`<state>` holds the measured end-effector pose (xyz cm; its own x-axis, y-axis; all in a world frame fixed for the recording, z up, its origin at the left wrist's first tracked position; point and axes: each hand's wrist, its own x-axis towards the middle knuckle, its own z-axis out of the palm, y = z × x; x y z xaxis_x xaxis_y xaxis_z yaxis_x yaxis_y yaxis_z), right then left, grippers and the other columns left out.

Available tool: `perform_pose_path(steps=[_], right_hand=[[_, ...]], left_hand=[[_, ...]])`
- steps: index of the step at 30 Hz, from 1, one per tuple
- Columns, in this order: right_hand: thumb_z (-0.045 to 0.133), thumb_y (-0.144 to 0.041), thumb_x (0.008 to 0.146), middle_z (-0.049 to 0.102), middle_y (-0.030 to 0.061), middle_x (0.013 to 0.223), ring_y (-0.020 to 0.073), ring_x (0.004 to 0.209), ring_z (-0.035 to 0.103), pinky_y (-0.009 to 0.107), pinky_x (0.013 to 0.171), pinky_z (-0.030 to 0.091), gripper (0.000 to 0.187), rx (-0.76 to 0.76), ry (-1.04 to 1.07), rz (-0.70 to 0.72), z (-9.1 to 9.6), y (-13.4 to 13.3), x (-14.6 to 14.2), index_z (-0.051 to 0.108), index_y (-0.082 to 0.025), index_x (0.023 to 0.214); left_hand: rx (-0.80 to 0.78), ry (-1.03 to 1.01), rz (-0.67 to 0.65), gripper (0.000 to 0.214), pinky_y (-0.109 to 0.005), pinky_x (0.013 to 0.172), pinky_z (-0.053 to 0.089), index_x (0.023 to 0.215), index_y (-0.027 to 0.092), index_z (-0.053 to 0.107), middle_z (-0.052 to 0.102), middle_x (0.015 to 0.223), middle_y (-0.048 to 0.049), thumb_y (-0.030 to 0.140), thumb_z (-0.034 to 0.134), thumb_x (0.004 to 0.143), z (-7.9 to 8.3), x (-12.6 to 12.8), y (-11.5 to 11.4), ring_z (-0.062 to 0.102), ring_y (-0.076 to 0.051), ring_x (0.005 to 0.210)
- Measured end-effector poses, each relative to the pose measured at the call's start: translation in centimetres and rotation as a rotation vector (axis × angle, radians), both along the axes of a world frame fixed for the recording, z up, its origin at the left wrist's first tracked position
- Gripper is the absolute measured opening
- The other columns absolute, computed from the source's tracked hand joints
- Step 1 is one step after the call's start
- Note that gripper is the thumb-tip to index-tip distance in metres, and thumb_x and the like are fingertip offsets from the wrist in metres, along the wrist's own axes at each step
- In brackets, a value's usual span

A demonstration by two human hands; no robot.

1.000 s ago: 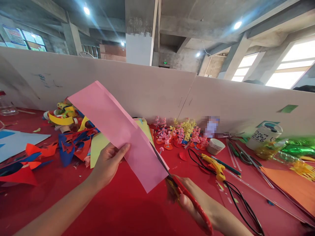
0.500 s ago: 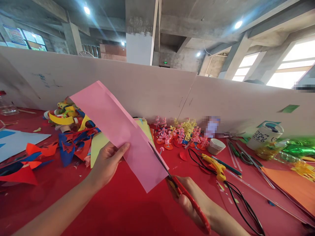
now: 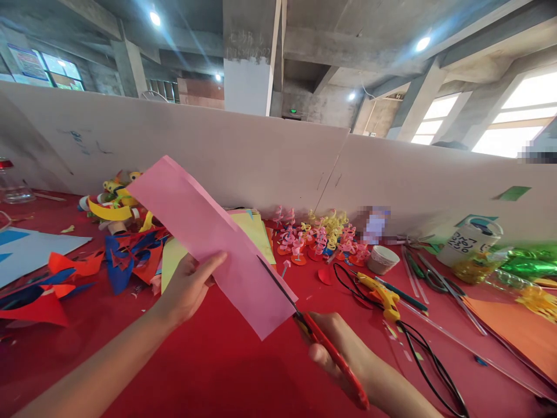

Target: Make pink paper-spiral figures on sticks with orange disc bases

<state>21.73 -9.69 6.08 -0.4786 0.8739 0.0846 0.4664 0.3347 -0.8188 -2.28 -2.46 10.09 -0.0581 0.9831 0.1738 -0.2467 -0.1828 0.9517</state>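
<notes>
My left hand (image 3: pixel 189 287) pinches a long folded pink paper sheet (image 3: pixel 209 241) by its lower left edge and holds it tilted above the red table (image 3: pixel 217 366). My right hand (image 3: pixel 343 351) grips red-handled scissors (image 3: pixel 324 342). Their blades run along the sheet's right edge, partway into the paper. A thin strip stands off that edge.
Coloured paper scraps (image 3: pixel 122 249) and yellow sheets lie at the left. Small pink and yellow paper curls (image 3: pixel 319 235) stand by the beige partition. A yellow glue gun (image 3: pixel 383 293) with black cord, a paper cup (image 3: pixel 382 258), a jar (image 3: pixel 467 241) and orange sheets (image 3: pixel 522 331) sit at the right.
The pink sheet has tipped lower and slid a little right. The scissor blades have advanced further up along its right edge. My right hand has shifted slightly.
</notes>
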Motion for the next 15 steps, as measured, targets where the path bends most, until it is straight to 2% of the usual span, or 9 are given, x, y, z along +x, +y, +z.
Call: perform_pose_path(steps=[4, 9, 15], right_hand=[[0.021, -0.077, 0.076, 0.037, -0.0027, 0.061, 0.0092, 0.053, 0.028, 0.022, 0.047, 0.024, 0.061, -0.011, 0.005, 0.08, 0.3, -0.1, 0.2, 0.034, -0.019, 0.066], [0.016, -0.075, 0.078, 0.047, 0.0018, 0.069, 0.0122, 0.059, 0.039, 0.023, 0.054, 0.035, 0.064, 0.033, -0.023, 0.112, 0.9, -0.3, 0.1, 0.044, -0.018, 0.074], [0.017, -0.074, 0.079, 0.05, 0.0029, 0.071, 0.0133, 0.064, 0.043, 0.024, 0.058, 0.04, 0.063, 0.035, 0.006, 0.095, 0.6, -0.5, 0.1, 0.044, -0.017, 0.075]], left_hand=[[-0.018, 0.04, -0.059, 0.02, -0.029, 0.057, 0.053, 0.074, 0.02, 0.067, 0.069, 0.069, -0.0032, 0.035, 0.073, 0.063, -0.5, -0.4, 0.3, 0.065, -0.021, 0.066], [0.057, 0.158, -0.074, 0.022, -0.031, 0.065, 0.053, 0.083, 0.018, 0.069, 0.071, 0.081, -0.0053, 0.035, 0.07, 0.068, -1.7, -0.8, 0.4, 0.065, -0.023, 0.075], [0.148, 0.403, -0.036, 0.015, -0.026, 0.058, 0.05, 0.074, 0.019, 0.07, 0.069, 0.072, -0.0021, 0.033, 0.066, 0.071, -1.9, -0.7, -0.1, 0.062, -0.019, 0.067]])
